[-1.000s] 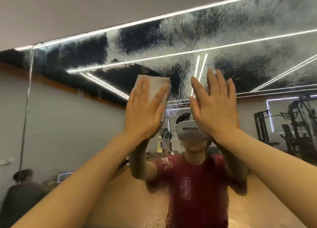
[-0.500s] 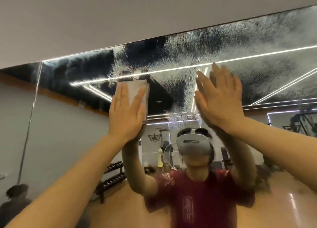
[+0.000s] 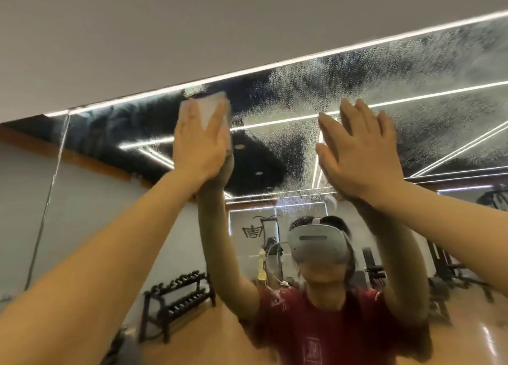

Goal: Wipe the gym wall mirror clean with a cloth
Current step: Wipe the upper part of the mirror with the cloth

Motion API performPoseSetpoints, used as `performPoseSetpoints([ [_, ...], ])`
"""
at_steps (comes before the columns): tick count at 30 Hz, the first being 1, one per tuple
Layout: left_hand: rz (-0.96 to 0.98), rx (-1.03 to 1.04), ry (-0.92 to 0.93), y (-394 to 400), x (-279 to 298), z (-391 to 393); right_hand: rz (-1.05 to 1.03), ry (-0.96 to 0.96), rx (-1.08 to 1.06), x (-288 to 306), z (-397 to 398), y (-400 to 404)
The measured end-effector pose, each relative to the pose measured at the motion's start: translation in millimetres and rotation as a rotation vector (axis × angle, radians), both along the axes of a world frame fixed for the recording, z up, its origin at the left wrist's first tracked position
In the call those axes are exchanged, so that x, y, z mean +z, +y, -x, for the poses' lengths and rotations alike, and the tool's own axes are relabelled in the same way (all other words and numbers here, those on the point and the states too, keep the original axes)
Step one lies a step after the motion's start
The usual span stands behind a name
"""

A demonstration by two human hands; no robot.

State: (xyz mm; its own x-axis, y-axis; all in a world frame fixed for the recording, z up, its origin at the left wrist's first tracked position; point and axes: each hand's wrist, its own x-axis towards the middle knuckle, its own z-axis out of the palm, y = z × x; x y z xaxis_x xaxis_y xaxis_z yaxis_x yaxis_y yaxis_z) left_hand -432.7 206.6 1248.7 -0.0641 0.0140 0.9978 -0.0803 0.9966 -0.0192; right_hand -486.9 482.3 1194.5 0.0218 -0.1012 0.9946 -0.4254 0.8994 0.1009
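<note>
Cloth (image 3: 213, 109) w/ left hand (image 3: 199, 144) has climbed over the last sec, from mid-glass to just under the mirror's top edge (image 3: 247, 72). So I'd judge the stroke is reaching the top strip. Left fingers flat, pressing the pale folded cloth on the mirror (image 3: 110, 128); glass below it is dark, clear. Right of cloth: speckled, frosty spray film (image 3: 316, 89), unwiped. Right hand (image 3: 360, 150) is spread flat & empty, braced on the glass farther right.
</note>
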Motion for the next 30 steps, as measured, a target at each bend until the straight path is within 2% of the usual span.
performPoseSetpoints([
  [2, 0.227, 0.000, -0.029, -5.0, -37.7, -0.2, 0.006, -0.003, 0.003, -1.1, -0.4, 0.5],
  [4, 0.284, -0.002, -0.068, -19.0, -68.9, -2.1, 0.007, 0.000, 0.006, -1.5, -1.4, 0.7],
  [7, 0.123, 0.008, -0.022, -36.5, -56.4, -5.3, 0.006, -0.003, 0.005, -1.4, -2.0, 0.4],
  [11, -0.112, 0.013, 0.053, -31.1, 27.6, -4.4, 0.009, 0.017, -0.004, -2.2, -0.4, 0.0],
  [14, -0.166, 0.017, 0.073, -23.0, 63.6, -1.6, 0.015, 0.014, -0.014, -2.0, 0.6, -0.1],
  [16, -0.153, 0.024, 0.066, -21.2, 65.4, -0.8, 0.014, 0.016, -0.011, -0.9, 1.1, 0.2],
  [19, -0.038, -0.017, 0.056, -22.3, 33.3, -2.4, 0.013, 0.009, -0.012, -1.2, 1.2, 0.6],
  [23, 0.130, -0.031, 0.003, -30.7, -64.1, -3.1, 0.009, 0.014, 0.010, -1.6, -0.2, 0.6],
  [25, 0.151, -0.037, -0.035, -35.9, -82.7, -4.5, 0.011, 0.011, 0.012, -1.4, -0.1, 0.3],
  [27, 0.126, -0.040, 0.006, -31.9, -56.2, -5.0, 0.014, 0.008, 0.010, -1.3, 0.0, 0.0],
  [30, 0.046, -0.009, 0.061, -10.6, 21.4, 0.4, 0.015, 0.009, 0.006, -1.2, 0.0, -0.2],
])
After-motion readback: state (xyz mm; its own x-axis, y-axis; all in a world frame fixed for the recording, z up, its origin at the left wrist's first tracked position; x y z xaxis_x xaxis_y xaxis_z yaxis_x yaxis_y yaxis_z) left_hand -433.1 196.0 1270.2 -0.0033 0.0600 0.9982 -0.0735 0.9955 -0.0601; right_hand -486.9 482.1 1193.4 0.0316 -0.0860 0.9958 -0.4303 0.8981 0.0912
